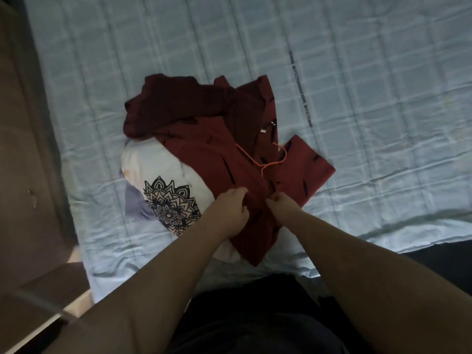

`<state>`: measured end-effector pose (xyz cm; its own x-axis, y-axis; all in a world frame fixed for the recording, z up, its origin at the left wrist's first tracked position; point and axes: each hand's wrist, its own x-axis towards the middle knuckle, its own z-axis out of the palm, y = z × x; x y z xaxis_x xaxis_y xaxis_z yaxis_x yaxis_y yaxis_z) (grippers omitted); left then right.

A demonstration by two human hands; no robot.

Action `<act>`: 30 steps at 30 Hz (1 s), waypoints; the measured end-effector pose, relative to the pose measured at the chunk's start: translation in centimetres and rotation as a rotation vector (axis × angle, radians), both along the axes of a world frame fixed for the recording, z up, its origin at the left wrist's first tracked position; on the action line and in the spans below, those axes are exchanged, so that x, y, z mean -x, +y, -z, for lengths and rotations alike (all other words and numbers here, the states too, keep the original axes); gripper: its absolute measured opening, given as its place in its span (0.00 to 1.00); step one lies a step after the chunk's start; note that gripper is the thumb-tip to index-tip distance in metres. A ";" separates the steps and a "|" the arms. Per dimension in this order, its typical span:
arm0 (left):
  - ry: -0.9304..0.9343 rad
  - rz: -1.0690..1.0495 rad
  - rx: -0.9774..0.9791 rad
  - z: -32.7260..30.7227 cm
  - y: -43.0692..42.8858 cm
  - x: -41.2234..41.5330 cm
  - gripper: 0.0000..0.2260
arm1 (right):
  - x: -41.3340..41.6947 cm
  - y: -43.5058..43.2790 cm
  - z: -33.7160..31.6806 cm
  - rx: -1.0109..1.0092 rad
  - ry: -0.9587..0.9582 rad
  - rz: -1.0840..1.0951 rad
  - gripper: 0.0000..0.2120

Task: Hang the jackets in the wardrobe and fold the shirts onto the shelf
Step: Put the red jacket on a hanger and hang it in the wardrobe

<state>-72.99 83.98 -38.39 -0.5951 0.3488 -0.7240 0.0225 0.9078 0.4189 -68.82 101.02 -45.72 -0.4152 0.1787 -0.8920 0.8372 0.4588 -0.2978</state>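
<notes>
A dark red shirt (pixel 217 154) with small black marks lies crumpled on the bed, an orange cord (pixel 258 162) across it. Under it lies a white shirt (pixel 163 175) with a dark mandala print. My left hand (pixel 232 208) grips the red fabric near its lower middle, fingers curled into the cloth. My right hand (pixel 282 208) pinches the same fabric just to the right. Both hands sit close together over the near end of the red shirt.
The clothes lie on a pale blue checked bed sheet (pixel 357 98) that spreads far and right. A brown wooden piece of furniture (pixel 28 149) stands along the left edge. The bed's near edge is just in front of my dark-clothed body.
</notes>
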 end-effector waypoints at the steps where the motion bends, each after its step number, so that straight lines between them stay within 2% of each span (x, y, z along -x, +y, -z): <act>1: -0.006 -0.015 0.011 0.0 0.2 -0.1 0.23 | 0.1 0.0 0.2 0.015 -0.013 -0.014 0.15; 5: -0.001 -0.041 0.027 -0.5 1.3 -0.2 0.22 | 0.7 0.3 0.2 0.105 -0.017 -0.047 0.14; 8: 0.014 -0.058 -0.001 -1.4 1.8 -0.2 0.22 | 0.8 0.5 -0.6 0.316 -0.027 0.169 0.07; 11: 0.040 -0.113 -0.013 -2.3 1.9 -0.4 0.22 | 0.9 0.3 -2.0 0.480 -0.023 0.398 0.10; 16: 0.093 -0.266 -0.100 -4.6 1.1 -1.4 0.21 | 0.7 -0.8 -6.4 0.627 0.011 0.622 0.09; 19: 0.104 -0.387 -0.167 -6.4 0.2 -2.0 0.23 | 0.5 -1.7 -10.1 0.694 0.056 0.597 0.12; 21: 0.109 -0.507 -0.186 -8.0 -1.0 -2.2 0.22 | 0.2 -3.0 -13.1 0.774 0.074 0.519 0.19; 23: 0.166 -0.577 -0.168 -9.2 -2.5 -2.6 0.17 | -0.4 -4.9 -15.5 0.861 0.095 0.439 0.26; 25: 0.241 -0.625 -0.148 -10.3 -4.5 -3.2 0.13 | -1.4 -7.4 -16.8 0.901 0.113 0.406 0.30; 30: 0.327 -0.786 -0.235 -12.0 -10.3 -5.1 0.08 | -3.9 -13.2 -18.6 0.870 0.161 0.505 0.28</act>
